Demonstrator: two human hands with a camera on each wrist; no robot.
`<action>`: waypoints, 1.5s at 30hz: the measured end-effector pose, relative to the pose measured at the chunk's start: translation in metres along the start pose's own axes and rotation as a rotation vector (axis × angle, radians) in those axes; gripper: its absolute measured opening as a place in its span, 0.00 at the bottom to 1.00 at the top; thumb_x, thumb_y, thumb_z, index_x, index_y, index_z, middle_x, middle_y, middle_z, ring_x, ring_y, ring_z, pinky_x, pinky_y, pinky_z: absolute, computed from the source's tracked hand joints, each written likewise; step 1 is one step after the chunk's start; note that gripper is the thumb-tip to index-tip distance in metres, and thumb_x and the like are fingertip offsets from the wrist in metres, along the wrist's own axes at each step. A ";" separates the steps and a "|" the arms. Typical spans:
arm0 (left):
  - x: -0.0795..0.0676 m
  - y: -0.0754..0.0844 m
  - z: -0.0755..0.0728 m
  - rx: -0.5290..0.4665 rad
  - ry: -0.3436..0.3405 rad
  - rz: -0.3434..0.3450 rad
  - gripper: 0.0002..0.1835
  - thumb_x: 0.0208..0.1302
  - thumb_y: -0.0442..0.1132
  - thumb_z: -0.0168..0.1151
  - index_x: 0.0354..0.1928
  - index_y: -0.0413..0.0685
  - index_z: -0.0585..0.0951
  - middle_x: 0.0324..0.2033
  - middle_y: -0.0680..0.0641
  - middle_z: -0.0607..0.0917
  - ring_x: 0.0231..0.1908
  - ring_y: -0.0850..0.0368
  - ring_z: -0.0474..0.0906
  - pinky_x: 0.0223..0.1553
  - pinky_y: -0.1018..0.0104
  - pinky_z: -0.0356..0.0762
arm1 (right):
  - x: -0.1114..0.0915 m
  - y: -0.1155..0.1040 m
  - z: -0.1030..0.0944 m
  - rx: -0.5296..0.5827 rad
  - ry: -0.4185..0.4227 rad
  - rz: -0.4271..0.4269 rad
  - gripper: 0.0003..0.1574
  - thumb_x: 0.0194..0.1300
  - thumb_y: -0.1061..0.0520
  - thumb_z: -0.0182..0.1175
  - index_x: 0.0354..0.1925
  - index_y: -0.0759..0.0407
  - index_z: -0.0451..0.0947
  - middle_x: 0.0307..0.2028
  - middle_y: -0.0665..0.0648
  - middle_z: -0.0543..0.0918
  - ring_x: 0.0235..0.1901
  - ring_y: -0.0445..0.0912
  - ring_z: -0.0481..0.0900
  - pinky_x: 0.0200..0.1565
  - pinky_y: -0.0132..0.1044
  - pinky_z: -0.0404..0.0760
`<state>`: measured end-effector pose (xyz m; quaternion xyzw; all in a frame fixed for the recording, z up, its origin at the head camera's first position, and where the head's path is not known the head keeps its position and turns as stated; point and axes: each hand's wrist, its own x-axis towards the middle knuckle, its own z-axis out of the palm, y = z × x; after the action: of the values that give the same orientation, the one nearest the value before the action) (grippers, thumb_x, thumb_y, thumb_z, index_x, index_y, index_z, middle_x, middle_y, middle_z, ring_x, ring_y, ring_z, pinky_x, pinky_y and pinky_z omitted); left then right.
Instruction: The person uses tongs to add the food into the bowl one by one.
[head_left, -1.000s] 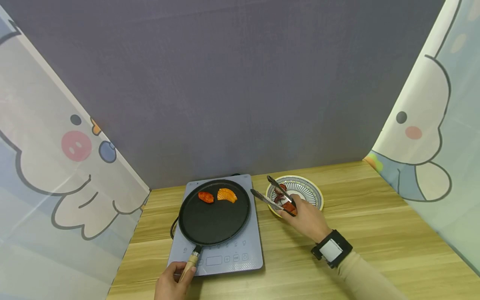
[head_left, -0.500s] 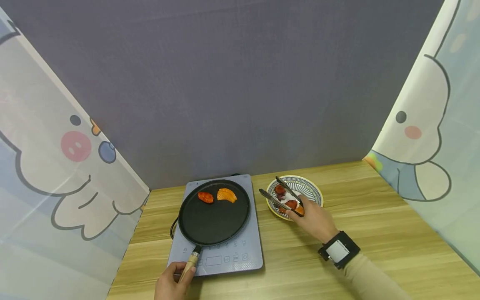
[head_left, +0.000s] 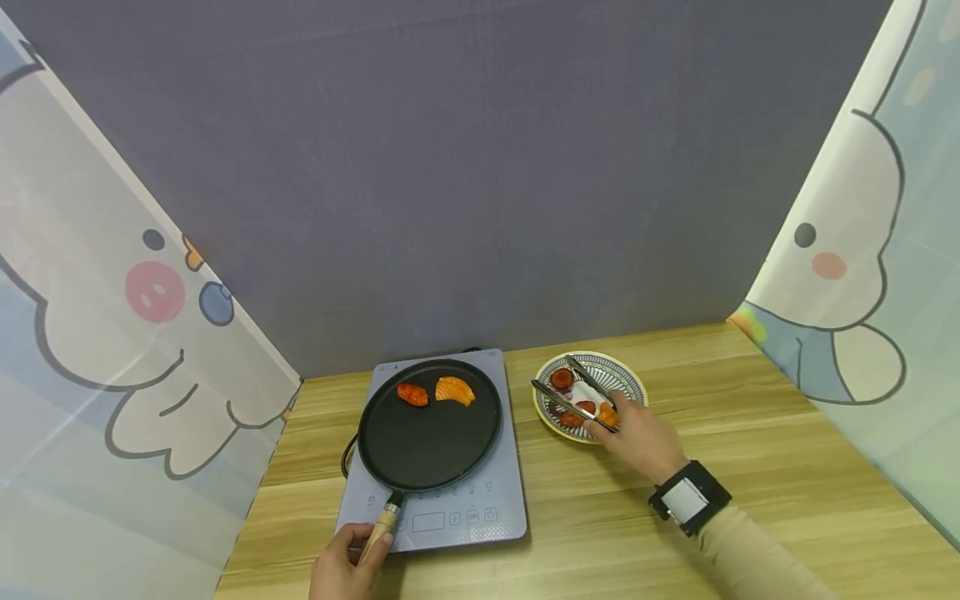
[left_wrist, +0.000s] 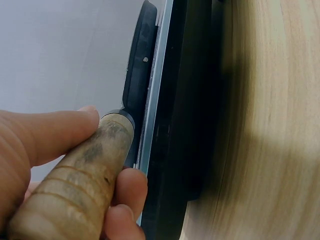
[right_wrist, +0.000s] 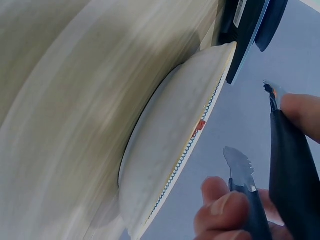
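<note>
My left hand point(head_left: 348, 567) grips the wooden handle point(head_left: 381, 532) of a black flat frying pan point(head_left: 427, 446); the left wrist view shows thumb and fingers round the handle point(left_wrist: 80, 175). A red piece of food point(head_left: 412, 394) and an orange piece point(head_left: 454, 389) lie in the pan's far half. My right hand point(head_left: 643, 440) holds metal tongs point(head_left: 557, 398) with black grips point(right_wrist: 290, 170). Their arms are spread over a patterned plate point(head_left: 628, 383), with nothing visibly pinched between the tips. On the plate lie a round red-brown piece point(head_left: 561, 379), a whitish piece, and reddish and orange pieces partly hidden by tongs and fingers.
The pan sits on a grey induction cooker point(head_left: 504, 500) with touch controls along its near side. A black cord point(head_left: 345, 458) loops at its left. The wooden table point(head_left: 720, 400) meets a grey back panel point(head_left: 480, 208), with cartoon-printed panels at both sides.
My right hand and the tongs have shifted right and slightly nearer over the plate, uncovering more of the food there. The left hand, the pan and its two pieces have stayed put.
</note>
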<state>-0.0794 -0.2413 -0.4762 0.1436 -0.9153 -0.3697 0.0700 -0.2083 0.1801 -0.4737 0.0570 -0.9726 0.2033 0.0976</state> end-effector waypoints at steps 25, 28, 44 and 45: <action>0.000 0.000 -0.001 0.006 -0.006 -0.019 0.18 0.49 0.51 0.67 0.33 0.43 0.79 0.24 0.49 0.82 0.22 0.61 0.73 0.23 0.62 0.73 | 0.003 0.014 -0.004 -0.051 -0.016 0.053 0.47 0.51 0.29 0.56 0.53 0.64 0.65 0.34 0.69 0.79 0.25 0.56 0.75 0.16 0.49 0.72; 0.000 0.000 -0.001 0.006 -0.002 -0.021 0.18 0.49 0.51 0.67 0.33 0.43 0.79 0.24 0.49 0.82 0.21 0.61 0.73 0.23 0.62 0.73 | 0.005 0.015 -0.004 -0.065 -0.022 0.039 0.45 0.52 0.30 0.56 0.53 0.64 0.65 0.33 0.69 0.79 0.24 0.55 0.75 0.15 0.48 0.71; 0.000 0.000 0.001 0.010 0.005 -0.027 0.18 0.49 0.51 0.67 0.32 0.44 0.79 0.23 0.49 0.81 0.21 0.61 0.73 0.23 0.62 0.73 | 0.018 0.011 -0.004 -0.104 -0.063 0.024 0.47 0.54 0.32 0.55 0.53 0.69 0.65 0.33 0.69 0.80 0.22 0.55 0.75 0.14 0.44 0.70; 0.000 0.000 0.000 0.010 0.006 -0.028 0.18 0.49 0.51 0.67 0.32 0.44 0.79 0.23 0.49 0.81 0.21 0.61 0.73 0.22 0.62 0.72 | 0.019 0.010 -0.004 -0.106 -0.067 0.028 0.46 0.54 0.32 0.55 0.53 0.69 0.65 0.32 0.68 0.80 0.22 0.53 0.75 0.14 0.43 0.69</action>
<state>-0.0795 -0.2411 -0.4766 0.1578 -0.9149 -0.3654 0.0667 -0.2274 0.1898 -0.4705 0.0449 -0.9854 0.1506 0.0649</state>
